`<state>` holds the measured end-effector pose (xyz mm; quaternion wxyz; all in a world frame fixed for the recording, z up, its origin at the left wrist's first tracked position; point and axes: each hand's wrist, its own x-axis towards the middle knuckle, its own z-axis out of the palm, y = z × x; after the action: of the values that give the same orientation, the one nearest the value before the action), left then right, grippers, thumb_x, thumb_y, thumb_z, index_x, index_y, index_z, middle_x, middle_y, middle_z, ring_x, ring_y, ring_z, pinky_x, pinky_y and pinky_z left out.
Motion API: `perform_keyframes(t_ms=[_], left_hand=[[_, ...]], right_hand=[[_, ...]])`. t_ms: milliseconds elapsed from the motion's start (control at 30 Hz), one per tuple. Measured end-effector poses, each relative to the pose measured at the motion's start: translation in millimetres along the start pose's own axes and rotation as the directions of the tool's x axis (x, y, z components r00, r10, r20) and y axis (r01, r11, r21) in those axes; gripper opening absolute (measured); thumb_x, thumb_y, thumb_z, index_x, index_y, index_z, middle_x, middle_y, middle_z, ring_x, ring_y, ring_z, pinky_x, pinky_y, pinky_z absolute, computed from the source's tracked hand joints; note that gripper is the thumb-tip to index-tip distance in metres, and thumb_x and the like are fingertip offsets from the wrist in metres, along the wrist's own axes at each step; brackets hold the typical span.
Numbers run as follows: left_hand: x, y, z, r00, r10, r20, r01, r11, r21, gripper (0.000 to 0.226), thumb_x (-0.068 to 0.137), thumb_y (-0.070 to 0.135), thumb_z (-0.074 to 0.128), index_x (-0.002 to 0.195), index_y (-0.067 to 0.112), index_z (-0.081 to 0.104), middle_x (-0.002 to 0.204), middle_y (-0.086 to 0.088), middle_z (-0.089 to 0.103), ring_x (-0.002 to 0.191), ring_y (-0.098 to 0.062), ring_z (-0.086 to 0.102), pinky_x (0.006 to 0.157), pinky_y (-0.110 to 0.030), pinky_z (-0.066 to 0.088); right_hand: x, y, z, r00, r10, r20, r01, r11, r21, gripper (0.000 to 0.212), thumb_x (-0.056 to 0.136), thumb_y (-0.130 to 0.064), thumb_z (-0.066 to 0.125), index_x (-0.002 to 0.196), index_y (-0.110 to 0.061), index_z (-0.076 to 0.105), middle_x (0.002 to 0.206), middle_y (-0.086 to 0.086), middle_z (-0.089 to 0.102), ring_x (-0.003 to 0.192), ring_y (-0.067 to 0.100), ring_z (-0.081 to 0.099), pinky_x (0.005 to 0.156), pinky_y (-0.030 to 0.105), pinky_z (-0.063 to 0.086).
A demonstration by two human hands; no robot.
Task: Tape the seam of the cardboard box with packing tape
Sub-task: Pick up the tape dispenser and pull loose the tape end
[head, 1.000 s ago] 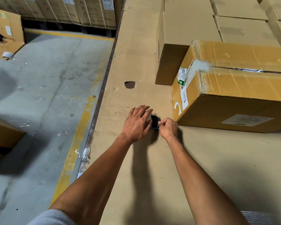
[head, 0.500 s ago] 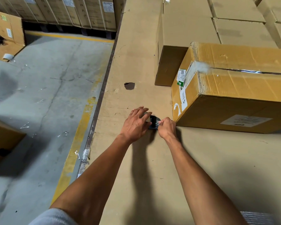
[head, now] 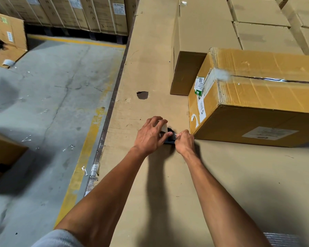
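Cardboard box [head: 268,97] sat right of frame centre, top seam [head: 275,80] still untaped. Left hand [head: 150,134] gripped tape dispenser [head: 169,138] at centre; right hand [head: 185,141] pinched tape end. Taping not begun, apparently.

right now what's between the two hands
In the head view, a dark tape dispenser sits between the left hand and the right hand, both gripping it, resting on the cardboard surface.
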<state>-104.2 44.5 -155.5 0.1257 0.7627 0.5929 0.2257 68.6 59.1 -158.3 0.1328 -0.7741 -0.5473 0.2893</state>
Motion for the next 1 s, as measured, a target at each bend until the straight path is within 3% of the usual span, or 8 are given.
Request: perform_keyframes(t_ms=[200, 300, 400, 733, 900, 1000], left_hand=[[-4.1, 0.8, 2.5, 0.998, -0.055, 0.010, 0.056, 0.997, -0.054, 0.053, 0.104, 0.061, 0.056, 0.143, 0.025, 0.058, 0.142, -0.003, 0.055, 0.125, -0.028, 0.058, 0.084, -0.045, 0.061], [-5.6, -4.4, 2.4, 0.998, -0.029, 0.058, 0.032, 0.998, -0.059, 0.065, 0.099, 0.062, 0.066, 0.150, 0.025, 0.052, 0.146, -0.003, 0.051, 0.128, -0.029, 0.056, 0.088, -0.044, 0.060], [-8.0, -10.9, 3.8, 0.992, -0.045, 0.119, 0.054, 0.996, -0.071, 0.069, 0.095, 0.049, 0.077, 0.154, 0.027, 0.047, 0.151, -0.003, 0.047, 0.132, -0.030, 0.055, 0.091, -0.050, 0.062], [-13.3, -15.7, 10.3, 0.992, -0.043, 0.123, 0.055, 0.993, -0.102, 0.064, 0.097, 0.039, 0.078, 0.151, 0.024, 0.046, 0.147, -0.003, 0.050, 0.127, -0.031, 0.057, 0.093, -0.052, 0.060], [-14.4, -17.4, 10.1, 0.992, -0.039, 0.119, 0.051, 0.994, -0.099, 0.064, 0.097, 0.039, 0.078, 0.151, 0.025, 0.046, 0.148, -0.002, 0.050, 0.127, -0.029, 0.056, 0.090, -0.050, 0.061], [-14.1, -16.3, 9.7, 0.993, -0.031, 0.116, 0.043, 0.994, -0.101, 0.063, 0.097, 0.038, 0.078, 0.151, 0.023, 0.047, 0.147, -0.003, 0.051, 0.125, -0.030, 0.056, 0.088, -0.051, 0.060]], right_hand=[[-1.6, 0.8, 0.5, 1.000, 0.004, 0.000, -0.004, 1.000, 0.000, 0.021, 0.095, -0.003, 0.061, 0.115, 0.001, 0.062, 0.118, 0.021, 0.069, 0.116, 0.037, 0.062, 0.091, 0.038, 0.050], [-2.3, 0.7, -2.6, 1.000, -0.018, -0.004, 0.018, 1.000, -0.013, 0.018, 0.098, -0.005, 0.059, 0.114, 0.000, 0.063, 0.117, 0.021, 0.070, 0.116, 0.038, 0.062, 0.091, 0.038, 0.049], [-2.1, 3.1, -6.2, 0.999, -0.036, 0.026, 0.036, 0.999, 0.021, 0.017, 0.102, -0.008, 0.055, 0.113, -0.004, 0.067, 0.119, 0.016, 0.071, 0.117, 0.035, 0.062, 0.093, 0.035, 0.048], [-4.0, 4.5, -10.8, 0.989, 0.016, 0.145, -0.040, 0.986, 0.161, 0.035, 0.100, -0.004, 0.044, 0.113, -0.008, 0.077, 0.126, 0.009, 0.074, 0.122, 0.028, 0.064, 0.102, 0.028, 0.046], [-0.6, 3.3, -10.8, 0.991, 0.002, 0.137, -0.026, 0.984, 0.176, 0.044, 0.109, -0.025, 0.041, 0.086, -0.007, 0.073, 0.103, 0.020, 0.075, 0.102, 0.037, 0.065, 0.082, 0.038, 0.043], [-2.7, -2.8, -13.0, 0.994, 0.001, 0.111, -0.017, 0.989, 0.149, 0.047, 0.102, -0.042, 0.062, 0.071, -0.006, 0.068, 0.086, 0.022, 0.072, 0.090, 0.037, 0.064, 0.076, 0.038, 0.045]])
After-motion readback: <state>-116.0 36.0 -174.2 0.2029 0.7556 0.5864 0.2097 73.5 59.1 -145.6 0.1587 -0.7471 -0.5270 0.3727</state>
